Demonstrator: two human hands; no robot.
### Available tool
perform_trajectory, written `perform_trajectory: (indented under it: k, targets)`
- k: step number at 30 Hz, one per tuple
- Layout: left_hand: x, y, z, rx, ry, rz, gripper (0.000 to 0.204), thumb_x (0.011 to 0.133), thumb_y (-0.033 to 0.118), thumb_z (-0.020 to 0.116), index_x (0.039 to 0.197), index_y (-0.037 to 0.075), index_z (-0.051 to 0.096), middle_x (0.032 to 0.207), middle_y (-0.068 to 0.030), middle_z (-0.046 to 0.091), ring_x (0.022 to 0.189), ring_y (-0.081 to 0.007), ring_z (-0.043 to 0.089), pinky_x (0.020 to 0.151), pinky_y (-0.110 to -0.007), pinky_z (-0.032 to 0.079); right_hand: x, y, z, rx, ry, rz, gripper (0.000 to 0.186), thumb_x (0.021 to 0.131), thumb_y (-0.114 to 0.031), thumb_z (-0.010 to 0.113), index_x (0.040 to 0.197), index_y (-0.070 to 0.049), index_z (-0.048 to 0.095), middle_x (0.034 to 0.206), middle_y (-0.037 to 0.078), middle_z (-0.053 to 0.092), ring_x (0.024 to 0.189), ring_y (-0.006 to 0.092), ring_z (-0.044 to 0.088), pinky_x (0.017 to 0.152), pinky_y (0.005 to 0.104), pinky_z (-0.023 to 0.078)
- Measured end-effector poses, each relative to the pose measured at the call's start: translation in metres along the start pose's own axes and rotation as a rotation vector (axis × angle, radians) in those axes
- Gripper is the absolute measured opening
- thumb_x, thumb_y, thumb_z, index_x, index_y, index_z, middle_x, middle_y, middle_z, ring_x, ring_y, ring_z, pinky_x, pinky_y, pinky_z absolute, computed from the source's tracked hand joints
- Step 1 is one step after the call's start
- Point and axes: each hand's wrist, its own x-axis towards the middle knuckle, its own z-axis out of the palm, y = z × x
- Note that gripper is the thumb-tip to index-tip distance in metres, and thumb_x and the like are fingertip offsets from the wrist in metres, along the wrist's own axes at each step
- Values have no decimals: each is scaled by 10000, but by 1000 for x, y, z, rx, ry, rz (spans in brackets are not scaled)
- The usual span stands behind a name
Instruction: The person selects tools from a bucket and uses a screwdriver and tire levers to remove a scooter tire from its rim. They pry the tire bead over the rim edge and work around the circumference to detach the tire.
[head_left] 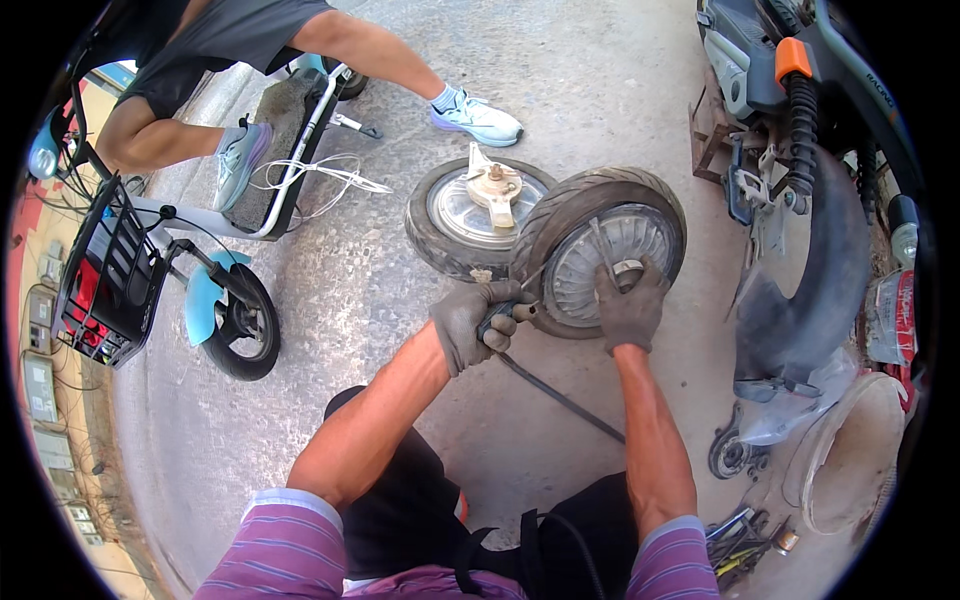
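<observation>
My left hand [474, 326], in a grey work glove, is closed around a dark hand tool [493, 322] with a black hose [565, 402] trailing from it to the lower right. The tool's front end sits beside the tyre's lower left edge. My right hand [632, 303], gloved too, grips the wheel [570, 270] at its finned metal hub, by the axle. A thin metal bar [602, 245] shows just above those fingers; whether they touch it I cannot tell. The wheel stands tilted, leaning over a second wheel [440, 225] that lies flat with a pale bracket [493, 190] on its hub.
At the left, a person's leg [365, 45] extends from a light-blue scooter [215, 295] with a black basket [110, 280]. White cable [345, 178] lies beside it. On the right stands a partly stripped scooter [800, 200], with a dusty tub [850, 450] and loose tools [740, 540] nearer me.
</observation>
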Motion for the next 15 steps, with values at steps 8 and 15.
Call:
perform_trajectory:
  k: [8,15]
  targets:
    - [28,-104,14,160,254,473,324,1108,242,575,1305,-15,593,893,-144,722,472,-119,497,384,-271,354,3,-2,-2,26,-8,-6,839,797,-420,871,1408,55,546,1332,320,581,1245,479,589,1047,530,512]
    - [35,-118,30,47,306,471,345,1111,269,575,1288,-26,595,874,-136,711,467,-121,501,400,-289,359,3,4,3,2,33,-52,820,801,-400,868,1405,55,551,1323,325,585,1260,474,582,1056,517,512]
